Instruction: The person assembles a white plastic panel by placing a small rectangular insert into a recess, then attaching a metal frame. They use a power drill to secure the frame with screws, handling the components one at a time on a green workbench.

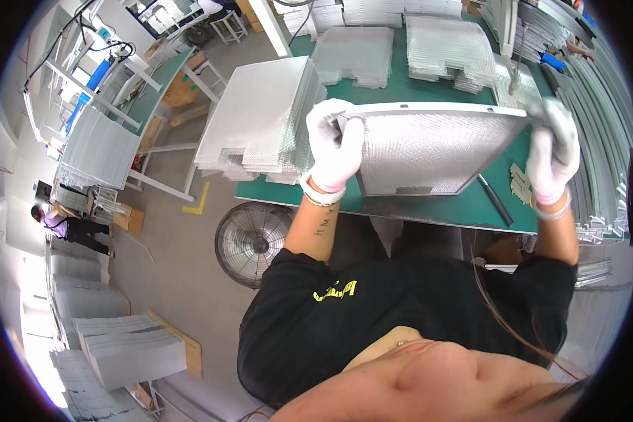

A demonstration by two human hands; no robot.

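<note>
A framed metal mesh panel, silvery with a pale rim, stands tilted up in front of me over the green table. My left hand, in a white glove, is closed on its upper left corner, with the thumb on the near side. At the upper right corner is my right hand, also gloved, its fingers curled against the rim and slightly blurred. Below the panel's right side lies a dark bar-shaped tool. Several small pale flat pieces lie next to it, near my right hand.
Stacked mesh sheets stand left of the panel, with further stacks behind. Long metal profiles line the right side. A round floor fan stands by the table's left end. Another person is far left.
</note>
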